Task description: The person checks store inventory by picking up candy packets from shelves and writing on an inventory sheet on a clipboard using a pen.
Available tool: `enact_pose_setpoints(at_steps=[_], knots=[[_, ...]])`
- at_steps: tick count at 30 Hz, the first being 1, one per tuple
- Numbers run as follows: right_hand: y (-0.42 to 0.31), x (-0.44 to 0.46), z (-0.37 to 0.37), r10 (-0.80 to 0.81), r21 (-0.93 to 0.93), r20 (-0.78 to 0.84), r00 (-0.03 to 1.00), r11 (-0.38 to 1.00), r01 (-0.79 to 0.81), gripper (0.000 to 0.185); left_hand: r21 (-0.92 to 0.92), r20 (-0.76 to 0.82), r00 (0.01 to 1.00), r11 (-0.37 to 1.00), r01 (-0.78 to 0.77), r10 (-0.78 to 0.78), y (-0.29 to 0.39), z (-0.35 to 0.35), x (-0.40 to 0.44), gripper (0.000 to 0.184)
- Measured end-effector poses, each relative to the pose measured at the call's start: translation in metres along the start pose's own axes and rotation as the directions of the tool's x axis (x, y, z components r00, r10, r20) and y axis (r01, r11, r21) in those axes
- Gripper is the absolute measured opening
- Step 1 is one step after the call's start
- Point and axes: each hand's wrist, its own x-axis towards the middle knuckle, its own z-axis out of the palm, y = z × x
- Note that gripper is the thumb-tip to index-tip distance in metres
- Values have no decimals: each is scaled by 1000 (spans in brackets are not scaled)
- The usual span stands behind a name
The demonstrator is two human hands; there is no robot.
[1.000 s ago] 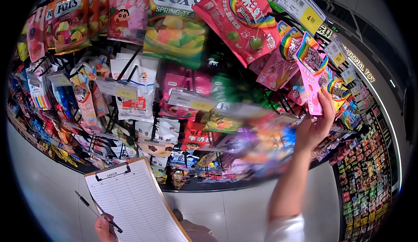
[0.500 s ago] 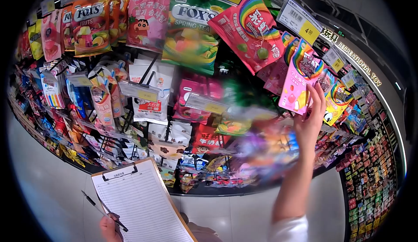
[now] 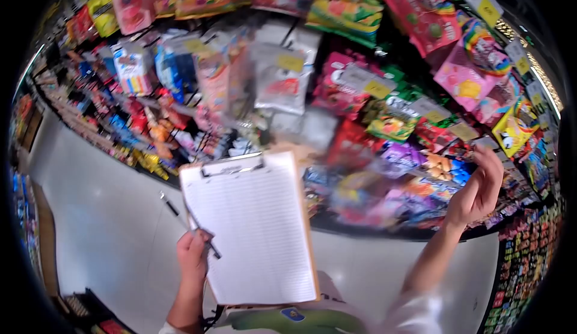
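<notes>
My left hand point(image 3: 193, 253) is closed round a black pen point(image 3: 173, 209) and the left edge of a clipboard point(image 3: 312, 256), whose lined white sheet point(image 3: 252, 232) faces up. My right hand point(image 3: 481, 184) is raised at the right, in front of the candy rack, with its fingers bent. Whether it holds anything small is too blurred to tell. Near it are a yellow bag point(image 3: 512, 131), a clear price tag holder point(image 3: 464, 131) and blue and orange packets point(image 3: 448, 169). Above hang a pink bag point(image 3: 466, 81) and a red rainbow bag point(image 3: 421, 12).
Hooks full of candy bags, among them a white bag point(image 3: 285, 78) and a magenta bag point(image 3: 342, 81), curve across the view. Grey floor point(image 3: 114, 214) shows below the rack's dark lower edge. More shelves stand at the far left and the lower right.
My right hand has left the pink rainbow bag and moved lower and to the right. The clipboard and my left hand appear higher and further right, as the view has tilted down.
</notes>
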Motion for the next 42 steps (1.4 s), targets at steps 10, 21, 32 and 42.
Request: enact_pose_setpoints(at_steps=[10,21,32,42], knots=[[-128,-54,75,-361,367,440,822,908,203,38,56,269,963,998,19,-33,33,56,7,18],[-144,-64,129,-593,415,512,622,804,425,30,220,502,865,966,-138,10,26,84,2,21],[-57,-209,87,-158,222,457,875,973,59,34,11,559,789,954,298,-253,-97,98,0,72],[-17,-484,88,389,-16,706,592,844,-536,6,90,558,647,813,575,-519,-384,73,-61,36]])
